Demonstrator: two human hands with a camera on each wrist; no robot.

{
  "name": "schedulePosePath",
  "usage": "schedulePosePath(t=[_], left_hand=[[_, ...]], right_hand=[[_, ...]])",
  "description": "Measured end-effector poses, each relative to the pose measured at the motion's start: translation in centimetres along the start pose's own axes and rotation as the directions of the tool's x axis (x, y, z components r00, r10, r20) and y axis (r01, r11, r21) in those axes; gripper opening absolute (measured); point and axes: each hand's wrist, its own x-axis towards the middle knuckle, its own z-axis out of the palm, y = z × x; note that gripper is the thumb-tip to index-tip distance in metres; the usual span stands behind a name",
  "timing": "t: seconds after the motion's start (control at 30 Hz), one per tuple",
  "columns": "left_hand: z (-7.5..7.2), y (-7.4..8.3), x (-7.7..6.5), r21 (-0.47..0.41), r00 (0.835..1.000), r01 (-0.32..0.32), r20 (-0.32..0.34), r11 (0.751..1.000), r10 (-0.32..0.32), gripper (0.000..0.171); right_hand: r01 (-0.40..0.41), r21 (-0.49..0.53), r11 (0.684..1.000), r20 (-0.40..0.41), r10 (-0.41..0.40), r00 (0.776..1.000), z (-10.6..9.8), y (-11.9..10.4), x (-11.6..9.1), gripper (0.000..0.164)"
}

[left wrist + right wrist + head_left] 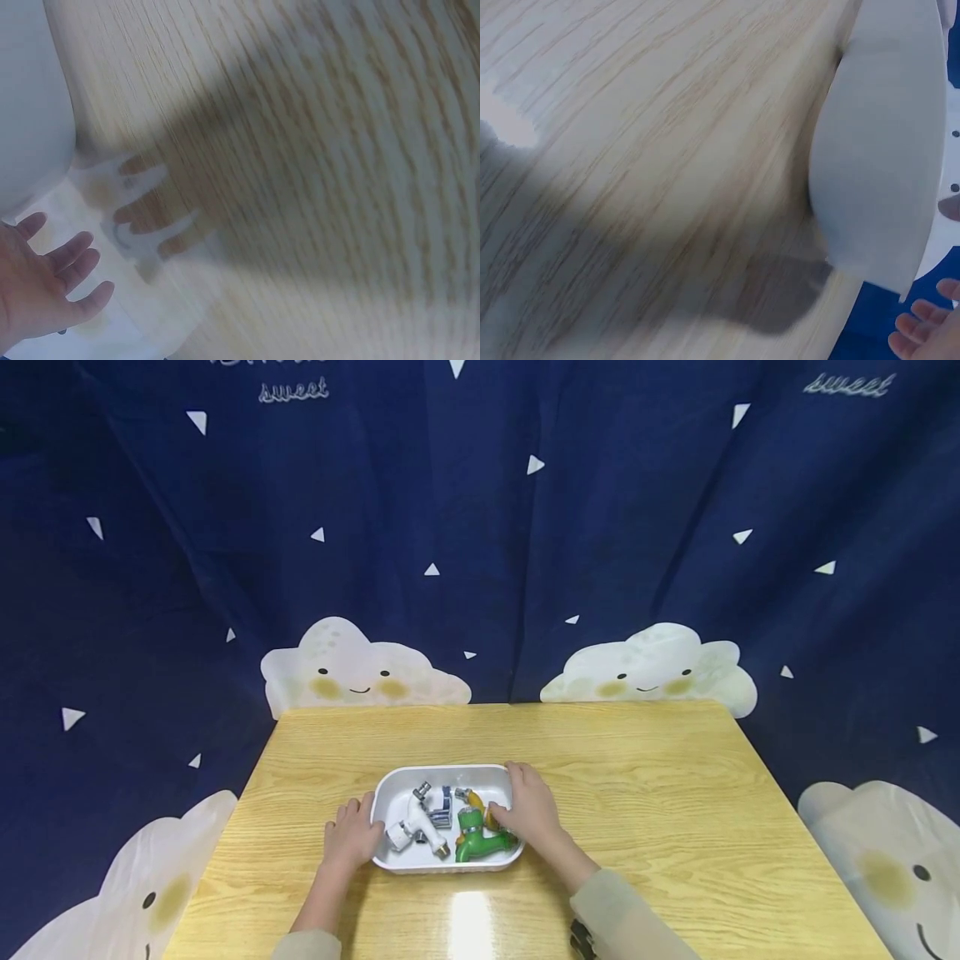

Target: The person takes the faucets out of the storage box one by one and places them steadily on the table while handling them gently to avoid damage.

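Observation:
A white plastic tray (405, 867) stands on the wooden table between my two hands. In it lie a white tap (415, 818) with metal ends, a green tap (472, 839), a partly hidden yellow tap (474, 799) and a blue and silver piece (443, 812) whose kind is unclear. My left hand (354, 833) is at the tray's left end; its fingers look spread and extended in the left wrist view. At the right end is my right hand (531, 806), thumb over the tray's inside, loosely bent fingers (915, 328) beyond the wall in the right wrist view.
The light wooden table (675, 827) extends around the tray on all sides. Behind and beside it hangs a navy curtain (480, 527) with white triangles and smiling clouds. A small dark object (581, 937) shows beside my right sleeve.

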Motion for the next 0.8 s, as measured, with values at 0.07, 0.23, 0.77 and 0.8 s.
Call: schedulePosePath(t=[0.07,0.23,0.77,0.8], left_hand=[[0.0,0.0,0.0,-0.001,1.0,0.001,0.0,1.0,-0.001,0.057],[0.0,0.0,-0.1,-0.003,1.0,0.003,-0.002,1.0,-0.003,0.057],[-0.1,0.2,-0.1,-0.01,1.0,-0.008,-0.016,1.0,0.008,0.055],[-0.1,0.2,-0.1,-0.011,1.0,-0.007,-0.017,1.0,0.007,0.055]], right_hand=[[0.046,0.002,0.999,0.024,-0.046,0.999,0.1,-0.3,0.0,0.074],[0.181,0.016,0.983,0.123,-0.182,0.976,0.2,-1.0,-0.1,0.078],[0.442,-0.066,0.894,0.357,-0.393,0.847,1.1,-2.0,-0.4,0.094],[0.452,-0.072,0.889,0.368,-0.397,0.841,1.1,-2.1,-0.5,0.093]])
